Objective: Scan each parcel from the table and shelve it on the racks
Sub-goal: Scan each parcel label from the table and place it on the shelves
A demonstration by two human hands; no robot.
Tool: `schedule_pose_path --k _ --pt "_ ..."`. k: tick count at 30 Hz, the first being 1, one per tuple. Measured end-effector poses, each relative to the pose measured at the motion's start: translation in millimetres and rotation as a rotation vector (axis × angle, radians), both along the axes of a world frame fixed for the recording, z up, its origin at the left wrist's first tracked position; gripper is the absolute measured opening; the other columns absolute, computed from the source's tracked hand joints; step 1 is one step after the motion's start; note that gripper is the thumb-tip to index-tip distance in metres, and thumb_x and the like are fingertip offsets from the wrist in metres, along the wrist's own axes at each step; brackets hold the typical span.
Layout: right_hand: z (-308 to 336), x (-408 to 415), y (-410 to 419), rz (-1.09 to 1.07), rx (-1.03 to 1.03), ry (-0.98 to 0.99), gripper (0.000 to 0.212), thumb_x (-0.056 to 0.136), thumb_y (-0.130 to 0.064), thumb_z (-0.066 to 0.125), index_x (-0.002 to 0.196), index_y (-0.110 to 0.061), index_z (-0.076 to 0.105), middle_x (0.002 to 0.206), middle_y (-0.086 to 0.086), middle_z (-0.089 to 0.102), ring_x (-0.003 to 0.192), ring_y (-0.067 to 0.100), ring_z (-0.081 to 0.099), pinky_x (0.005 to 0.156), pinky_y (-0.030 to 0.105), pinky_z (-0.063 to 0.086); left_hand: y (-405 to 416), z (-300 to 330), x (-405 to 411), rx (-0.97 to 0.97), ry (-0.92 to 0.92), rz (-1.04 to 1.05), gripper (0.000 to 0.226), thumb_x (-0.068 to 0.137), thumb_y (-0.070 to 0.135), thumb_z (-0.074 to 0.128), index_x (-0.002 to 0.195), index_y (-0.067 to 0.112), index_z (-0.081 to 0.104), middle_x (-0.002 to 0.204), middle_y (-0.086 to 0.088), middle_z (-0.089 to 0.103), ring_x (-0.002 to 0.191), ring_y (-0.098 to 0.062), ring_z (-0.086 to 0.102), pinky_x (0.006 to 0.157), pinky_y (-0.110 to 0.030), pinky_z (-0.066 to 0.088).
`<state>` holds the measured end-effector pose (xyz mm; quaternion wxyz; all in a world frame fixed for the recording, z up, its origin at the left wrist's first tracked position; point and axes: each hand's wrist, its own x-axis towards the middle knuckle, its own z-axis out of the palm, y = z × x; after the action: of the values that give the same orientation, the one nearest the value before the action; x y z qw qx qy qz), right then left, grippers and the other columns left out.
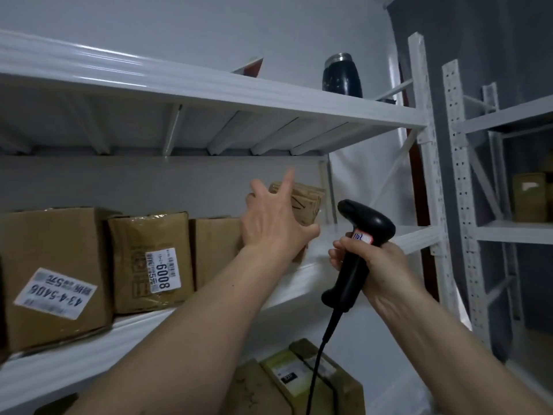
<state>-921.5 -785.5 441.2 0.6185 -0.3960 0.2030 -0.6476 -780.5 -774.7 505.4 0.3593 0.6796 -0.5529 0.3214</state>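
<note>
A small brown cardboard parcel (309, 202) stands on the middle shelf (383, 235) of the white rack, to the right of a row of boxes. My left hand (269, 223) lies flat against its front with fingers spread and straight and the thumb stretched along its lower edge; it covers most of the parcel. My right hand (380, 265) grips the handle of a black barcode scanner (368, 220) just right of the parcel, its head pointing left and up. The scanner's cable (320, 351) hangs down from the handle.
Three labelled cardboard boxes (54, 274) (149, 259) (215, 244) fill the shelf's left part. A dark flask (342, 76) stands on the top shelf. More boxes (299, 378) sit on a lower level. A second rack (508, 232) at the right holds a box (528, 196).
</note>
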Motion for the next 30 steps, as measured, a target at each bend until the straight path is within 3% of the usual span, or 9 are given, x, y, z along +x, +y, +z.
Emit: schedule_pose_path --k 2,4,11,14,16,20,23,26,30 --pt "-3.0 5.6 -13.2 0.030 0.014 0.001 0.035 0.081 0.004 0.069 0.114 0.004 0.057 0.097 0.023 0.070 0.079 0.029 0.072 0.078 0.039 0.059 -7.1 -3.0 2.9 0.011 -0.047 0.051 0.081 0.062 0.066 0.073 0.128 0.034 0.038 0.112 -0.008 0.028 0.084 -0.021 0.033 0.064 -0.034 0.033" --pt "-5.7 10.7 -21.9 0.054 0.007 0.017 0.035 0.081 0.004 0.070 0.113 0.004 0.058 0.098 0.023 0.070 0.079 0.028 0.073 0.077 0.038 0.060 -11.1 -9.6 4.1 0.046 -0.062 0.111 0.074 0.063 0.067 0.071 0.119 0.028 0.042 0.114 -0.007 0.024 0.087 -0.022 0.032 0.065 -0.035 0.033" --pt "-13.5 24.4 -42.3 0.081 0.000 0.055 0.037 0.081 0.002 0.072 0.115 0.005 0.057 0.096 0.023 0.072 0.089 0.031 0.073 0.086 0.043 0.057 -7.7 -25.2 1.7 0.117 -0.121 0.238 0.084 0.066 0.081 0.059 0.117 0.016 0.045 0.120 -0.008 0.028 0.082 -0.020 0.038 0.062 -0.032 0.034" --pt "-17.3 23.9 -49.4 0.079 0.005 0.064 0.038 0.081 0.002 0.072 0.116 0.003 0.058 0.099 0.023 0.071 0.091 0.031 0.072 0.090 0.044 0.056 0.4 -22.3 11.7 0.060 -0.204 0.229 0.077 0.070 0.077 0.060 0.118 0.017 0.053 0.122 -0.005 0.037 0.095 -0.022 0.046 0.066 -0.032 0.039" --pt "-19.4 25.1 -52.7 0.079 0.005 0.074 0.036 0.081 0.001 0.072 0.115 0.001 0.059 0.100 0.023 0.071 0.093 0.032 0.072 0.092 0.047 0.054 3.6 -17.9 21.8 0.000 -0.334 0.210 0.073 0.071 0.078 0.058 0.118 0.021 0.059 0.127 -0.001 0.048 0.108 -0.023 0.043 0.080 -0.036 0.039" --pt "-18.3 36.6 -53.1 0.087 -0.019 0.135 0.030 0.081 -0.001 0.072 0.109 -0.001 0.061 0.101 0.020 0.071 0.097 0.034 0.069 0.094 0.050 0.052 2.8 -12.6 29.5 0.120 -0.404 0.213 0.069 0.077 0.080 0.047 0.123 0.029 0.056 0.118 0.005 0.063 0.121 -0.023 0.045 0.112 -0.055 0.016" --pt "-14.8 45.9 -53.8 0.087 -0.033 0.165 0.028 0.082 -0.002 0.070 0.109 -0.002 0.062 0.094 0.015 0.070 0.093 0.030 0.069 0.091 0.048 0.054 -0.9 -7.9 33.1 0.166 -0.402 0.273 0.066 0.079 0.078 0.044 0.120 0.029 0.056 0.110 0.003 0.065 0.120 -0.025 0.047 0.114 -0.065 -0.002" --pt "-12.7 55.7 -54.6 0.110 -0.038 0.184 0.024 0.083 -0.002 0.069 0.105 -0.004 0.062 0.086 0.012 0.070 0.088 0.028 0.069 0.091 0.047 0.053 -5.4 -2.3 39.7 0.210 -0.421 0.317 0.063 0.081 0.076 0.046 0.120 0.027 0.057 0.112 0.001 0.065 0.122 -0.027 0.046 0.113 -0.067 -0.002" --pt "-15.6 65.6 -55.3 0.114 -0.039 0.212 0.026 0.082 -0.002 0.071 0.107 -0.003 0.062 0.094 0.015 0.070 0.092 0.029 0.068 0.092 0.047 0.053 -8.3 -1.0 48.5 0.265 -0.360 0.322 0.063 0.082 0.073 0.050 0.124 0.026 0.054 0.120 -0.002 0.062 0.126 -0.029 0.046 0.114 -0.066 0.000"
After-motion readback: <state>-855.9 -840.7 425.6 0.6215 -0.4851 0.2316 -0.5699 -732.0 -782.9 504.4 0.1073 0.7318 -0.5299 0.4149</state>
